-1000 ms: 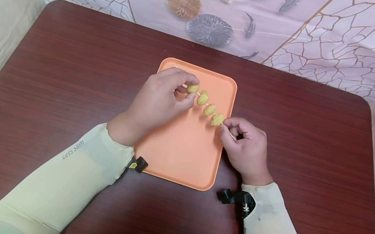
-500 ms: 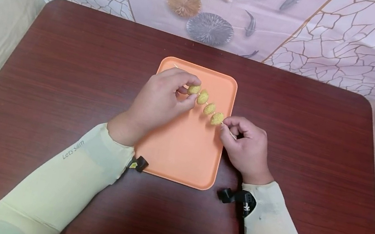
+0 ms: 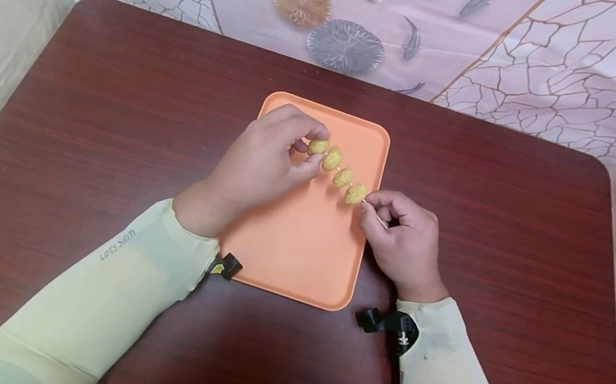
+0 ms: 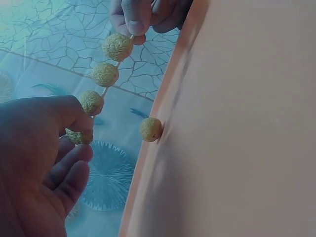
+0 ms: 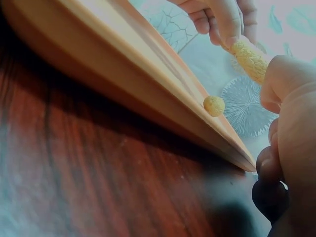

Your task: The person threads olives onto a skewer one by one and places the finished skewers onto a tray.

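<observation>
The end ball (image 3: 318, 147) sits slightly nearer its neighbouring ball (image 3: 332, 159) than a second ago. I see the tabletop (image 3: 503, 265) carry an orange tray (image 3: 298, 251); above it, the left grip (image 3: 261, 157) pinches that end ball, the right grip (image 3: 407, 239) pinches the stick (image 4: 118, 64) through four balls (image 3: 343, 177). A loose ball (image 4: 150, 129) lies in the tray.

I have four yellow, rough-skinned balls (image 3: 343, 177) threaded on a thin pale stick (image 4: 104, 92), short bare lengths showing between them. It slants above the orange tray (image 3: 302, 266): my right hand (image 3: 406, 244) pinches the nearer end, just past the last ball, while my left hand (image 3: 265, 157) pinches the farthest ball (image 3: 318, 146) (my own fingers partly cover that one).
</observation>
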`<action>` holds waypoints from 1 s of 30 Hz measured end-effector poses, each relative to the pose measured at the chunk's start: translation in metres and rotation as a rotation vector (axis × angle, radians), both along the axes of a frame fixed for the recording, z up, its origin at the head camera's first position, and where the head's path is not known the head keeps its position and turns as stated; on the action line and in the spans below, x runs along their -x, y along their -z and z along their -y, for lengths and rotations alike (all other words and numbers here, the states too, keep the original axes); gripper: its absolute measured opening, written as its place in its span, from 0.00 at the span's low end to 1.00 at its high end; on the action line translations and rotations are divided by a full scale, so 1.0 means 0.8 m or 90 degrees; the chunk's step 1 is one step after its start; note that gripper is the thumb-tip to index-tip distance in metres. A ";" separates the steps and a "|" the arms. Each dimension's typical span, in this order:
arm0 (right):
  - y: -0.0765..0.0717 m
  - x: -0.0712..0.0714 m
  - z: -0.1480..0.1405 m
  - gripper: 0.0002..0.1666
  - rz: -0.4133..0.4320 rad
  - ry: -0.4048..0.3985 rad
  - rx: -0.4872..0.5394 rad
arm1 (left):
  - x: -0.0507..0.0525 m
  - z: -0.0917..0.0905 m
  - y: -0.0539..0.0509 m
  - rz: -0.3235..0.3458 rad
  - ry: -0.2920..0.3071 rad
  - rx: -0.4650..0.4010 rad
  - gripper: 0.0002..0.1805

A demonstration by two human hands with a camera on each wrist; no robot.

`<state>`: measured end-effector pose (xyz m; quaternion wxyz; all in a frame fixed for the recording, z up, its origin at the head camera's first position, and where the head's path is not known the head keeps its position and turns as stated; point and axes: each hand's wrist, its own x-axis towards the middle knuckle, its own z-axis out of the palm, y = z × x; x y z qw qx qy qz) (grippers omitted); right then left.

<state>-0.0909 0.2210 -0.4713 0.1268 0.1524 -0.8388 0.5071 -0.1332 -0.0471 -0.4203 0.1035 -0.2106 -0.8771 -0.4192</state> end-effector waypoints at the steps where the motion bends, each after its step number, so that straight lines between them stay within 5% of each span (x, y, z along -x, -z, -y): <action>1: 0.000 0.000 0.000 0.02 -0.001 0.002 0.003 | 0.001 0.000 -0.002 0.007 0.005 0.002 0.14; 9: -0.002 -0.001 0.001 0.02 0.008 0.041 0.028 | 0.006 0.006 -0.019 0.018 0.025 0.019 0.14; 15: -0.005 0.001 -0.001 0.03 0.005 0.111 0.016 | 0.024 0.004 -0.033 0.049 0.062 0.121 0.12; 20: -0.004 0.002 -0.002 0.04 0.017 0.189 0.034 | 0.052 -0.010 -0.027 0.148 0.121 0.260 0.26; 24: -0.004 0.004 -0.002 0.04 0.021 0.204 0.046 | 0.062 -0.024 -0.021 0.176 0.135 0.325 0.33; 30: -0.006 0.004 -0.001 0.06 0.019 0.199 0.051 | 0.067 -0.039 -0.017 0.192 0.134 0.373 0.25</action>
